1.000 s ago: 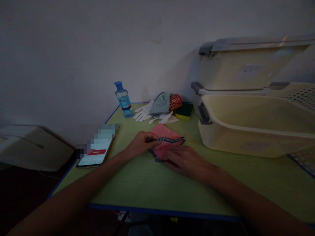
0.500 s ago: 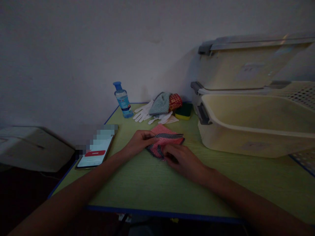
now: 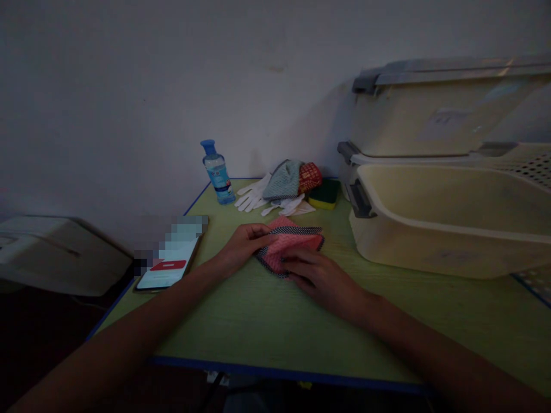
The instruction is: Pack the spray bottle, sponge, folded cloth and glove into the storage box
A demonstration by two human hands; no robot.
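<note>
A pink cloth (image 3: pixel 297 236) with a black-and-white checked border lies partly folded on the green table (image 3: pixel 241 327). My left hand (image 3: pixel 246 245) pinches its left side between thumb and fingers. Across the front part of the cloth rests my right hand (image 3: pixel 312 272), its fingers stretched out and a little apart, touching the fabric. Behind the cloth are white gloves (image 3: pixel 253 195), a grey-blue cloth (image 3: pixel 282 182) and a red patterned item (image 3: pixel 309 177).
A green-and-yellow sponge (image 3: pixel 323 195) lies near the wall. To the left stand a blue bottle (image 3: pixel 219 178) and a phone (image 3: pixel 172 258). An open cream bin (image 3: pixel 422 246) occupies the right side, with another lidded bin (image 3: pixel 413 120) behind.
My right hand has gone from pinching the cloth's front edge to lying over it with fingers extended. The front fold now lies flatter. My left hand keeps its hold.
</note>
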